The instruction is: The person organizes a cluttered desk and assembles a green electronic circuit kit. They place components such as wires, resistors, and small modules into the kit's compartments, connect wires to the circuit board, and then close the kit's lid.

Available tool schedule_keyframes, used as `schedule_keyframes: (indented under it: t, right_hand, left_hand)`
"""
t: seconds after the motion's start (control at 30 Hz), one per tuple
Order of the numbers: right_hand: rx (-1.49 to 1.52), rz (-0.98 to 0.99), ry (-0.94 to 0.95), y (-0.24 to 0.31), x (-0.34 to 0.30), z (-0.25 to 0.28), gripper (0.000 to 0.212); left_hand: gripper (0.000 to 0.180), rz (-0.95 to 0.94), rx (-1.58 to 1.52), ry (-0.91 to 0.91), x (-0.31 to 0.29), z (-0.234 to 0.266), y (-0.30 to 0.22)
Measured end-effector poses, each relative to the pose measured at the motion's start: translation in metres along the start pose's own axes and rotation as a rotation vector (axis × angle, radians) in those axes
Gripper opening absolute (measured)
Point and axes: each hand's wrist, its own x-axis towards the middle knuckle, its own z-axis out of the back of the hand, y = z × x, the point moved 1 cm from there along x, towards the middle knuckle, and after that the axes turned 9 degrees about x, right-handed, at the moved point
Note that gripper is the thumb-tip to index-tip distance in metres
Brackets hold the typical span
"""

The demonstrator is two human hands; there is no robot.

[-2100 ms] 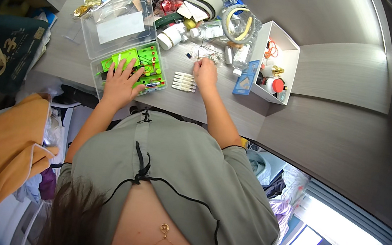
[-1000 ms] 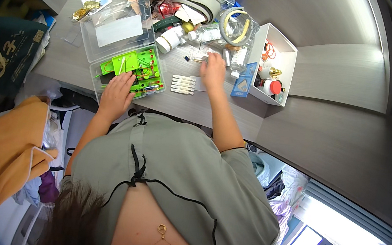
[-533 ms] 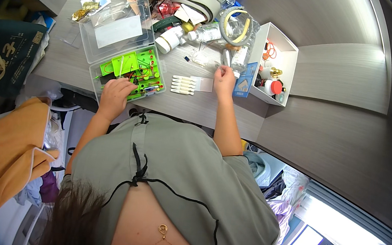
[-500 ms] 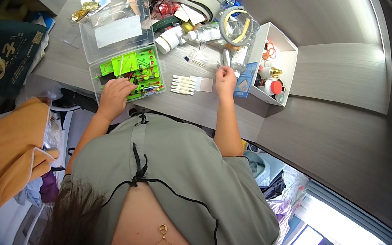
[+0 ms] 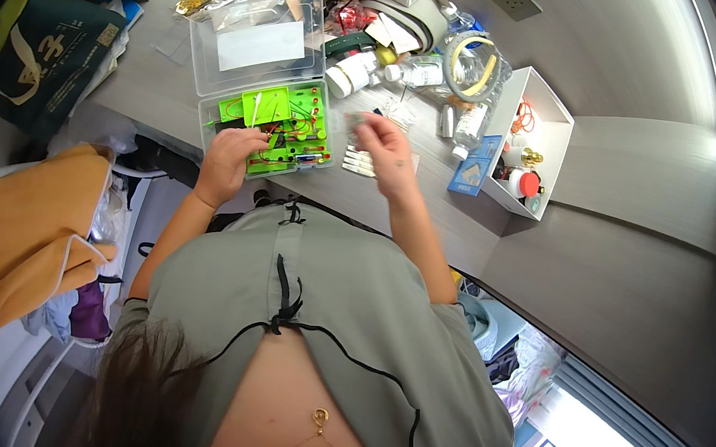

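A clear plastic box [image 5: 333,137] with bright green toy-like parts [image 5: 265,107], thin wires and small red pieces stands in front of me on the left. My left hand [image 5: 228,166] reaches over its near left edge, fingers bent down onto the contents; what they grip there is hidden. My right hand [image 5: 388,155] is raised right of the box with thumb and fingers pinched. A small, see-through, blurred piece [image 5: 354,123] shows at its fingertips. Beneath that hand lie several small white sticks [image 5: 359,161] side by side, partly covered.
The box's clear lid [image 5: 196,44] is folded back with a white paper [image 5: 262,46] on it. Bottles [image 5: 352,74], a coiled hose [image 5: 452,69] and papers crowd the back. At right stands a white box [image 5: 560,151] of small items, a blue packet [image 5: 474,165] beside it.
My right hand has moved left from beside the blue packet toward the clear box, carrying something small. My left hand stays at the green parts. The whole view has shifted slightly.
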Motion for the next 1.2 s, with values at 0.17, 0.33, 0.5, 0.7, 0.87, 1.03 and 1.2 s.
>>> schedule_keyframes:
  t: [0.17,0.33,0.5,0.7,0.87,1.03,1.2]
  right_hand:
    - [-0.471,0.172,0.257,-0.013,0.006,-0.068,0.023]
    - [-0.805,0.425,0.253,-0.013,0.01,-0.069,0.023]
    - [-1.022,0.546,-0.109,-0.007,0.026,-0.004,0.022]
    - [-1.478,0.341,-0.284,-0.027,0.029,0.064,0.016]
    - [-1.536,0.266,-0.379,-0.037,0.027,0.078,0.01]
    - [-1.098,0.322,-0.531,-0.027,0.028,0.089,0.012]
    - [-0.434,0.238,-0.253,-0.005,0.023,0.023,0.009]
  left_hand:
    - [0.03,0.219,0.074,-0.237,-0.012,0.013,0.003]
    - [0.029,0.185,0.127,-0.229,-0.008,0.023,-0.004]
    - [0.037,0.007,0.232,0.088,-0.004,0.004,-0.024]
    - [0.047,-0.041,0.553,0.278,-0.017,-0.034,-0.021]
    - [0.049,-0.03,0.602,0.296,-0.008,-0.037,-0.025]
    - [0.049,-0.006,0.492,0.295,-0.01,-0.037,-0.021]
    - [0.03,-0.01,0.159,0.125,-0.01,-0.017,-0.009]
